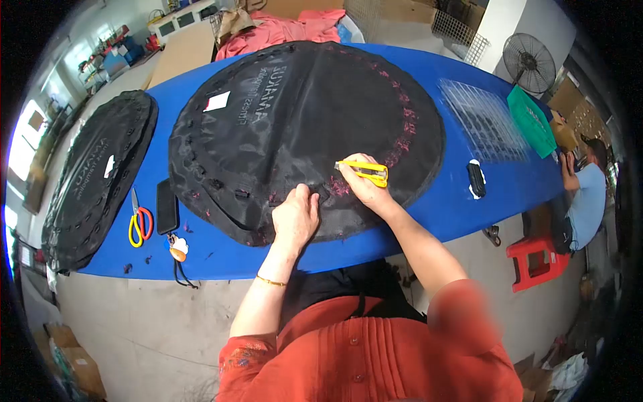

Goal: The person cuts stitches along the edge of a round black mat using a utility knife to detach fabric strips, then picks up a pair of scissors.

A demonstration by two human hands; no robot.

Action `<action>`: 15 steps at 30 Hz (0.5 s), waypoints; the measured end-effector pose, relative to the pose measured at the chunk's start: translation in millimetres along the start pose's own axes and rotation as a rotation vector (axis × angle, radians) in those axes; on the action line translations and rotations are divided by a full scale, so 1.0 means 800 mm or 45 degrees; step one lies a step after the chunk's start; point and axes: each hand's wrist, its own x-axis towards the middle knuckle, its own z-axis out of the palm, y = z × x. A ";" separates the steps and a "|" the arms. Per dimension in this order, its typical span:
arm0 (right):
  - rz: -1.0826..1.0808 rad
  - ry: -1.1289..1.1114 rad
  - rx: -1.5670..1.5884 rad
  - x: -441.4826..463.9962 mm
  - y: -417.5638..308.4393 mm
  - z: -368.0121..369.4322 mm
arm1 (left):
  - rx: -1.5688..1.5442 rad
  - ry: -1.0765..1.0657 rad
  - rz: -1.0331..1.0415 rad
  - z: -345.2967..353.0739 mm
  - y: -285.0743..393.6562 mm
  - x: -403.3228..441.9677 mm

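A large round black trampoline mat (348, 100) with printed lettering and a white label lies on the blue table. My right hand (367, 191) is closed around a yellow utility knife (372, 173), its tip pointing left just above the mat. Left of it, my left hand (295, 218) presses down near the mat's front edge, fingers closed on a black fold or strap of it. Pinkish-red thread bits (406, 120) are scattered along the mat's right border and near the knife.
Another black mat (87, 184) lies at the table's left end. Nearby are scissors (138, 221), a black phone (167, 206) and a keychain (177, 249). A black spool-like item (476, 179) sits right. Beyond are a fan (529, 62), a red stool (536, 262) and a seated person (587, 201).
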 end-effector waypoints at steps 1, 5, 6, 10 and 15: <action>0.020 -0.004 -0.011 0.000 -0.001 0.000 | -0.008 -0.004 -0.002 0.001 0.000 0.000; 0.050 -0.053 0.009 -0.002 0.000 0.000 | -0.030 0.006 -0.007 0.002 -0.001 -0.001; 0.023 -0.058 -0.017 -0.001 0.001 0.000 | -0.022 0.031 0.018 0.003 -0.002 -0.002; 0.026 -0.027 0.028 0.000 -0.003 -0.002 | -0.028 0.059 0.034 0.008 -0.004 -0.001; 0.100 -0.030 0.030 -0.001 -0.008 -0.002 | -0.009 0.034 0.044 0.010 -0.006 -0.002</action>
